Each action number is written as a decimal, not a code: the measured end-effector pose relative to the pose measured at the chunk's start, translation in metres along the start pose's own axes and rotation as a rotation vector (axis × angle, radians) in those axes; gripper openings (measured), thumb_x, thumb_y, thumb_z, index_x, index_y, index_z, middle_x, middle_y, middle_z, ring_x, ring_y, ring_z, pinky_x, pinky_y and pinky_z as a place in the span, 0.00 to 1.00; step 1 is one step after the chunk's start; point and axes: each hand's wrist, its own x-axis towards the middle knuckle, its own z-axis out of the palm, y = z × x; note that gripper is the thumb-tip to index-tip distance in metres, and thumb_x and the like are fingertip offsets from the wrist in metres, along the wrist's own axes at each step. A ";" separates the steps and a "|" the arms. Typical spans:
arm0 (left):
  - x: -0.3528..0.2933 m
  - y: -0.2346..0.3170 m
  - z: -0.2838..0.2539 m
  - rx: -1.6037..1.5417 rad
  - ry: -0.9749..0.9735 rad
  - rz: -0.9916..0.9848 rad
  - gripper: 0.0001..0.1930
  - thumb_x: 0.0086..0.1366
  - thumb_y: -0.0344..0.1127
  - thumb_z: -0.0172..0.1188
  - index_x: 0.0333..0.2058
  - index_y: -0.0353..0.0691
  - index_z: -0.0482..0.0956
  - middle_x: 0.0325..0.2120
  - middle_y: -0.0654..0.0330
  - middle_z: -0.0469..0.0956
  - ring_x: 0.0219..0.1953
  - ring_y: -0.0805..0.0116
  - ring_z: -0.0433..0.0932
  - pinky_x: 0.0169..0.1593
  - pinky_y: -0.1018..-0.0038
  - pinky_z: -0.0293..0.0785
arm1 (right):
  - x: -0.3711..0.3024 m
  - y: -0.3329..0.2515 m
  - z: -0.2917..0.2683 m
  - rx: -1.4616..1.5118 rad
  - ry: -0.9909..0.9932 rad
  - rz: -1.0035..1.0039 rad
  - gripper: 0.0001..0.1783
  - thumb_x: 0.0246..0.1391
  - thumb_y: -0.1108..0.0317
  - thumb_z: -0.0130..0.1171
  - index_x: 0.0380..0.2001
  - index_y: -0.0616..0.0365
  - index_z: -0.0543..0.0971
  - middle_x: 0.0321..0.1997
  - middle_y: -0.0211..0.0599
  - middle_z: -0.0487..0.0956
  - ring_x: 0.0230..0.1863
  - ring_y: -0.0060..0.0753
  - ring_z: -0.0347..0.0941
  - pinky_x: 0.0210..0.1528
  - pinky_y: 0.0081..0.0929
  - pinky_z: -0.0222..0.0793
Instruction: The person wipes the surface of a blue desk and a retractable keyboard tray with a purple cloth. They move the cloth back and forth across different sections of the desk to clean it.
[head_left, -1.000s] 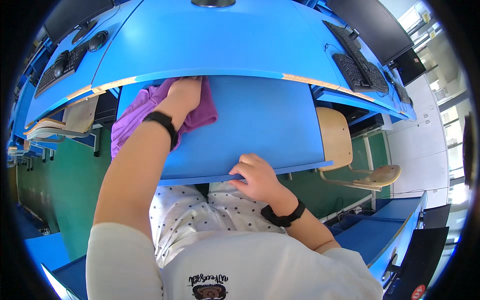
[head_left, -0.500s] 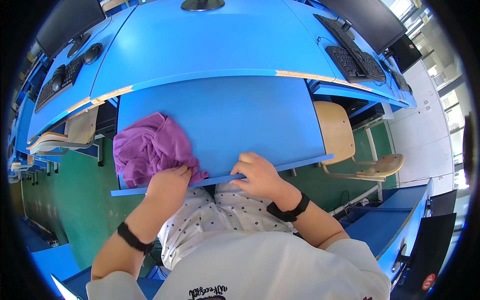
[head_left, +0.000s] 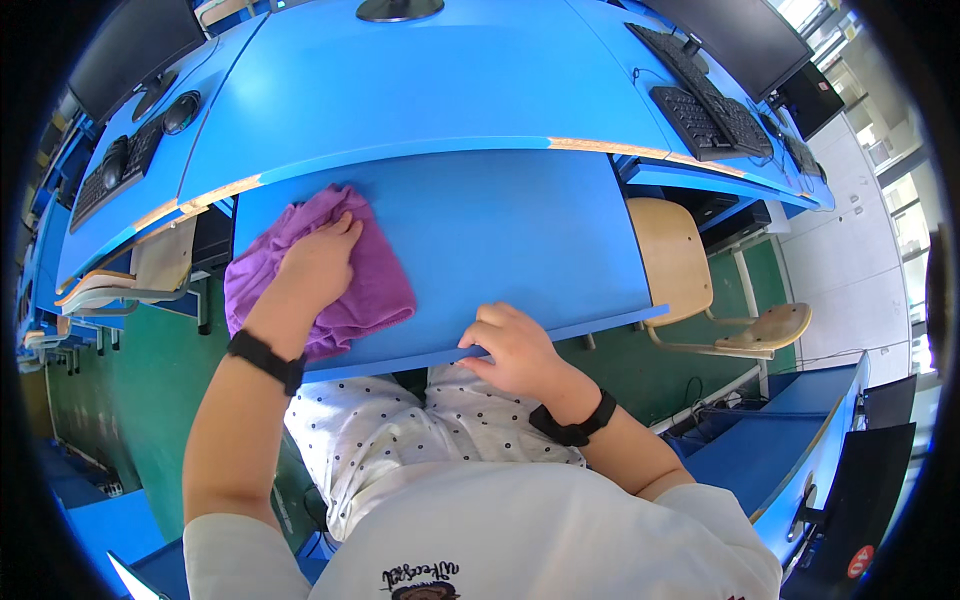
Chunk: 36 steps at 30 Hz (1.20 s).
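Observation:
A crumpled purple cloth point(head_left: 375, 280) lies on the left side of a blue pull-out keyboard tray point(head_left: 500, 230). My left hand point(head_left: 322, 262) is on top of the cloth, its fingers closed on the fabric near the far edge. At the middle of the tray's front edge, my right hand point(head_left: 512, 345) has its fingers over the lip and its thumb below. Each wrist wears a black band.
Beyond the tray is a blue desk point(head_left: 400, 90) with a worn front edge and a black monitor base point(head_left: 400, 8). Keyboards point(head_left: 700, 120) and monitors point(head_left: 740, 40) stand at the sides. A wooden chair point(head_left: 670, 255) is to the right.
My left hand has moved from the cloth's near corner forward to its far part. The cloth's near right part has been drawn up and lies flatter. My right hand stays at the tray edge.

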 end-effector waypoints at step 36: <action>-0.037 0.045 0.000 0.005 0.049 0.426 0.28 0.57 0.24 0.52 0.59 0.37 0.74 0.61 0.58 0.73 0.60 0.55 0.71 0.63 0.61 0.68 | -0.002 0.002 -0.004 0.022 -0.006 -0.032 0.14 0.39 0.66 0.73 0.28 0.54 0.77 0.31 0.33 0.72 0.36 0.41 0.71 0.37 0.37 0.70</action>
